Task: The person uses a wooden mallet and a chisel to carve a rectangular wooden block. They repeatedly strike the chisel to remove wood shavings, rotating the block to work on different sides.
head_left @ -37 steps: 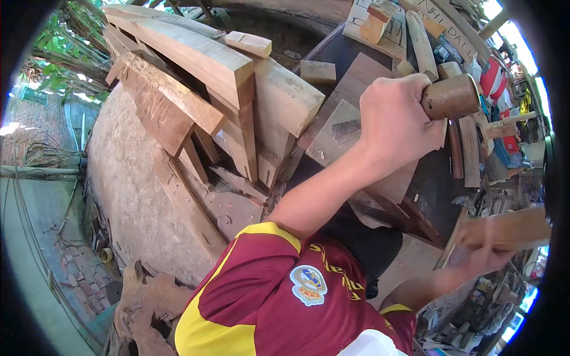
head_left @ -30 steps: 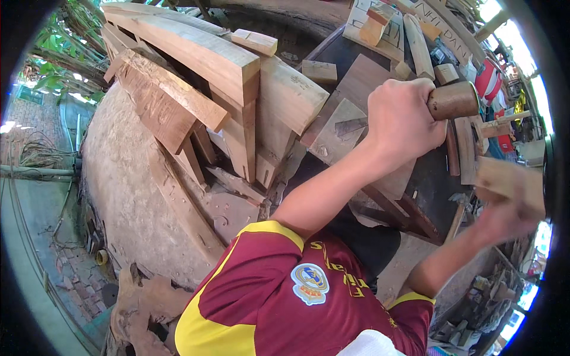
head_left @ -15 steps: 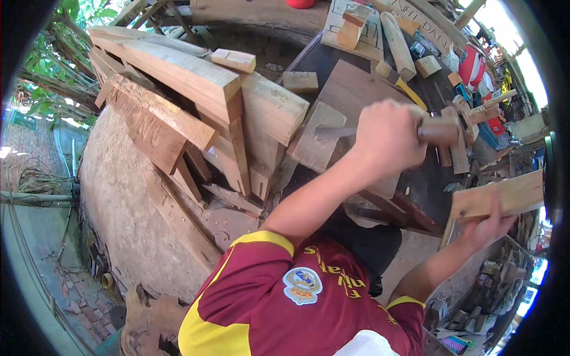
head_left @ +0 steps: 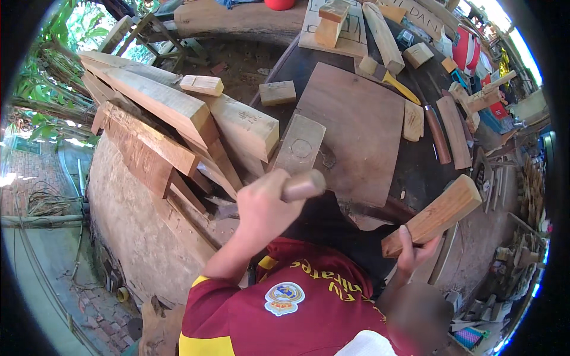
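My left hand (head_left: 261, 204) is closed around the wooden handle (head_left: 304, 185) of a chisel, whose handle end points to the right; most of its blade is hidden by my hand. It is raised in front of my chest, near a pale board with a pencilled circle (head_left: 301, 145) at the bench edge. In my right hand (head_left: 412, 254) is a wooden block (head_left: 436, 216), gripped by its lower end and tilted up to the right. A broad reddish-brown board (head_left: 359, 127) lies on the dark bench between and beyond my hands.
Stacked timber beams (head_left: 160, 110) jut out at the left, a small block (head_left: 202, 85) on top. Along the bench's right lie a yellow-handled tool (head_left: 402, 89), a brown-handled tool (head_left: 437, 136) and wood offcuts. A red container (head_left: 279, 3) stands at the far edge.
My left hand has swung left and toward me with the chisel, away from the bench. My right hand has brought the wooden block left, tilting it more upright.
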Demonstrator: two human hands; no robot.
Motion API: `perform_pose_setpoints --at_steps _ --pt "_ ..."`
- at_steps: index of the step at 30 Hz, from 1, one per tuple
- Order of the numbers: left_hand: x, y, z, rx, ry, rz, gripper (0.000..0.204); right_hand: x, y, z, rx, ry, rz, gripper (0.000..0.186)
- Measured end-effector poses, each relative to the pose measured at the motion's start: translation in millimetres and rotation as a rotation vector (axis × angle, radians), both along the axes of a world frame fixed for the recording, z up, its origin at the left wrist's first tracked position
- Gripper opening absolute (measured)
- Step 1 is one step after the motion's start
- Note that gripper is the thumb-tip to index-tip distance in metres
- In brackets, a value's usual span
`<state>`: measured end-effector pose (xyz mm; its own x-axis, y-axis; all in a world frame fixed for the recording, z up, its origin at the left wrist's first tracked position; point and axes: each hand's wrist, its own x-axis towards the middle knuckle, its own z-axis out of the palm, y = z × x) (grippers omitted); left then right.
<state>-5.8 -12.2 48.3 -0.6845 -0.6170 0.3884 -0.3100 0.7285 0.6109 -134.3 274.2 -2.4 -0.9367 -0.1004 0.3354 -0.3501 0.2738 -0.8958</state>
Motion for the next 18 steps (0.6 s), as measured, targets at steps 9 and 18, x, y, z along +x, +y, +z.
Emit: perform_pose_setpoints --at_steps 9,18 --pt "-5 -6 -4 0.012 0.111 0.227 0.041 2 -17 16 0.108 0.012 0.199 0.068" --pt "-6 1 25 0.063 -0.006 -0.001 0.023 -32 -28 23 0.26 0.063 0.39 0.075"
